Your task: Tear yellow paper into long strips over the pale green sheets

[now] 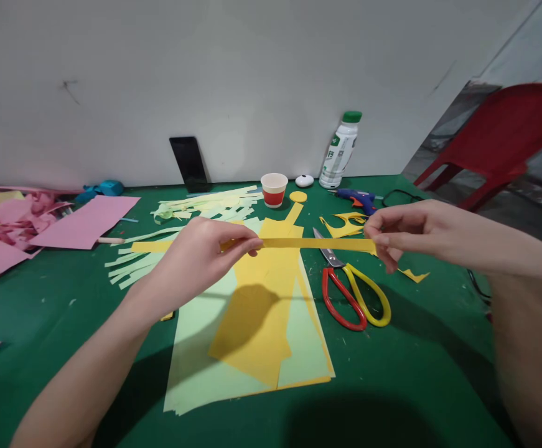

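A narrow yellow paper strip (315,244) is stretched level between my two hands, above the table. My left hand (214,252) pinches it between thumb and fingers, near the middle of the view. At the strip's other end my right hand (399,233) grips it with closed fingers. Below lie light green paper sheets (205,336) with yellow paper pieces (256,317) on top. Scissors (345,280) with one red and one yellow handle rest just left of and below my right hand, blades partly open. Yellow paper scraps (343,225) lie behind them.
Pale green strips (214,202), a paper cup (274,190), a white case (304,181), a bottle (340,149) and a blue glue gun (357,199) stand or lie toward the back. A phone (189,163) leans on the wall. Pink paper (86,223) lies left; a red chair (508,134) stands right.
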{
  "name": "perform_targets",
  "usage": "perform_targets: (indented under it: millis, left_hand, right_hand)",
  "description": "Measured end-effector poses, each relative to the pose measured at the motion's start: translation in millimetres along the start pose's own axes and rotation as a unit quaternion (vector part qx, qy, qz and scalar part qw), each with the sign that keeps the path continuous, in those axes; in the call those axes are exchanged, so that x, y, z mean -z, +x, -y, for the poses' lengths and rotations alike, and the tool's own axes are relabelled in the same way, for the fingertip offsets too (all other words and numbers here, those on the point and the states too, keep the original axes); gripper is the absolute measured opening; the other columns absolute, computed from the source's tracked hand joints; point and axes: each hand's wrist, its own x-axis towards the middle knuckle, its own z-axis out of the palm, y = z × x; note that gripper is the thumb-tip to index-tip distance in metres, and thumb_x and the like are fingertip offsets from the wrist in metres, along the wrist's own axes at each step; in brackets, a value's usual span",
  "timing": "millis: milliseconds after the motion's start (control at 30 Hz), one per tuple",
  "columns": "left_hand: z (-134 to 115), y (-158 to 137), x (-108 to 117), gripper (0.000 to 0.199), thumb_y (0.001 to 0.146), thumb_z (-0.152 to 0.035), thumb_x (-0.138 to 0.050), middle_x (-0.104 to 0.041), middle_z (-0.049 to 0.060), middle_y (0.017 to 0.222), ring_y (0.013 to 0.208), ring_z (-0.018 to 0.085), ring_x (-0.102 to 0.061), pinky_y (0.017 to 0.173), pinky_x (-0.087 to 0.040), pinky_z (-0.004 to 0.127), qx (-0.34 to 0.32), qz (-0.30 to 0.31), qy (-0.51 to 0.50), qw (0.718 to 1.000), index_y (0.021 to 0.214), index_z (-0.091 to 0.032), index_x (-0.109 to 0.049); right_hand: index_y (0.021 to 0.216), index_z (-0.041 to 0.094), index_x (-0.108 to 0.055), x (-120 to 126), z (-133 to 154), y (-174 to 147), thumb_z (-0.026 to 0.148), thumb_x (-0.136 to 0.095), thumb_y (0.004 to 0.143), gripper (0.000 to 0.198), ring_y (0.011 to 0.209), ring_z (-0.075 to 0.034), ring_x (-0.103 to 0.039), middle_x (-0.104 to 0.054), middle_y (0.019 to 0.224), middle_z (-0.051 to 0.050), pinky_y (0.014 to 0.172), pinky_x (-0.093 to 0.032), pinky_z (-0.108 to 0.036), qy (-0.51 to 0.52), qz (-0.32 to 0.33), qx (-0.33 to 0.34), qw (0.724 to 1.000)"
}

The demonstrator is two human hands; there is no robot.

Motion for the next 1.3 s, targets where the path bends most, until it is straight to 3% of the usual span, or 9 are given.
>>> perform_targets:
  millis: [100, 200, 300, 367, 433, 533, 667, 867, 1300]
  left_hand:
    - [-1.8, 1.1, 5.8, 0.022, 0.081, -0.029, -0.050, -0.067, -0.001, 0.069, 0.056, 0.010, -0.056, 0.054, -0.041, 0.020, 0.025, -0.042, -0.016, 0.999, 0.068, -0.017, -0.065]
    - [-5.9, 1.6, 6.7, 0.024, 0.082, -0.030, -0.049, -0.064, -0.001, 0.067, 0.062, 0.011, -0.059, 0.059, -0.044, 0.019, 0.060, -0.037, -0.142, 0.987, 0.066, -0.016, -0.060]
    - [-9.4, 2.1, -1.8, 0.025, 0.085, -0.032, -0.046, -0.060, -0.003, 0.063, 0.058, 0.009, -0.059, 0.057, -0.045, 0.018, 0.075, 0.042, -0.298, 0.951, 0.068, -0.016, -0.052]
    - [-10.2, 2.3, -10.2, 0.025, 0.087, -0.033, -0.043, -0.056, -0.005, 0.060, 0.054, 0.008, -0.058, 0.056, -0.045, 0.018, 0.075, 0.105, -0.372, 0.919, 0.068, -0.017, -0.048]
    - [-10.0, 2.1, -17.8, 0.025, 0.088, -0.035, -0.041, -0.052, -0.006, 0.058, 0.051, 0.007, -0.057, 0.054, -0.045, 0.019, 0.081, 0.155, -0.418, 0.891, 0.070, -0.017, -0.045]
    - [-9.6, 1.1, -24.9, 0.028, 0.088, -0.037, -0.039, -0.048, -0.007, 0.055, 0.048, 0.006, -0.056, 0.051, -0.043, 0.019, 0.092, 0.198, -0.440, 0.871, 0.069, -0.017, -0.044]
    - [-12.0, 0.1, -27.5, 0.031, 0.088, -0.039, -0.037, -0.046, -0.007, 0.054, 0.044, 0.005, -0.053, 0.051, -0.041, 0.019, 0.097, 0.216, -0.431, 0.871, 0.068, -0.017, -0.043]
    - [-14.9, 1.6, -29.5, 0.027, 0.082, -0.041, -0.050, -0.054, -0.004, 0.066, 0.057, 0.007, -0.058, 0.058, -0.045, 0.019, 0.082, 0.218, -0.421, 0.876, 0.072, -0.015, -0.049]
    - [-15.0, 2.0, -25.4, 0.034, 0.088, -0.039, -0.036, -0.060, -0.002, 0.063, 0.050, 0.007, -0.057, 0.051, -0.044, 0.019, 0.088, 0.232, -0.404, 0.880, 0.072, -0.015, -0.053]
  right_hand:
    - [0.066, 0.021, -0.053, 1.5, -3.2, 3.4, 0.042, -0.048, 0.078, 0.025, 0.053, -0.011, -0.051, -0.057, 0.054, 0.000, 0.052, -0.037, -0.027, 0.030, -0.057, 0.004, 0.998]
    - [0.072, 0.021, -0.059, -7.4, 0.8, 10.5, 0.037, -0.056, 0.074, 0.017, 0.054, -0.010, -0.054, -0.057, 0.055, 0.002, 0.058, -0.042, -0.027, 0.104, -0.108, 0.007, 0.989]
    - [0.084, 0.020, -0.063, -32.0, 14.3, 18.3, 0.036, -0.066, 0.066, 0.024, 0.051, -0.010, -0.054, -0.057, 0.057, 0.002, 0.052, -0.044, -0.026, 0.201, -0.071, 0.023, 0.977]
    - [0.090, 0.021, -0.063, -51.6, 24.5, 20.9, 0.033, -0.066, 0.067, 0.025, 0.052, -0.008, -0.054, -0.061, 0.074, 0.001, 0.052, -0.046, -0.025, 0.281, -0.063, 0.055, 0.956]
    - [0.085, 0.021, -0.063, -67.8, 32.6, 20.6, 0.028, -0.066, 0.068, 0.018, 0.051, -0.007, -0.053, -0.060, 0.075, 0.002, 0.051, -0.047, -0.022, 0.339, -0.045, 0.074, 0.937]
    - [0.090, 0.023, -0.064, -80.1, 38.7, 17.5, 0.027, -0.063, 0.072, 0.018, 0.048, -0.005, -0.052, -0.056, 0.062, 0.006, 0.050, -0.046, -0.019, 0.377, -0.038, 0.083, 0.922]
    - [0.086, 0.021, -0.066, -82.5, 40.3, 15.5, 0.028, -0.062, 0.074, 0.014, 0.045, -0.004, -0.050, -0.053, 0.055, 0.006, 0.049, -0.043, -0.017, 0.374, -0.074, 0.097, 0.919]
    - [0.082, 0.020, -0.068, -83.2, 40.8, 15.1, 0.029, -0.064, 0.071, 0.015, 0.047, -0.006, -0.049, -0.058, 0.057, 0.004, 0.049, -0.043, -0.019, 0.355, -0.076, 0.090, 0.927]
    - [0.081, 0.019, -0.065, -81.1, 39.8, 16.1, 0.025, -0.061, 0.073, 0.010, 0.046, -0.006, -0.047, -0.052, 0.054, 0.005, 0.049, -0.041, -0.020, 0.343, -0.039, 0.087, 0.934]
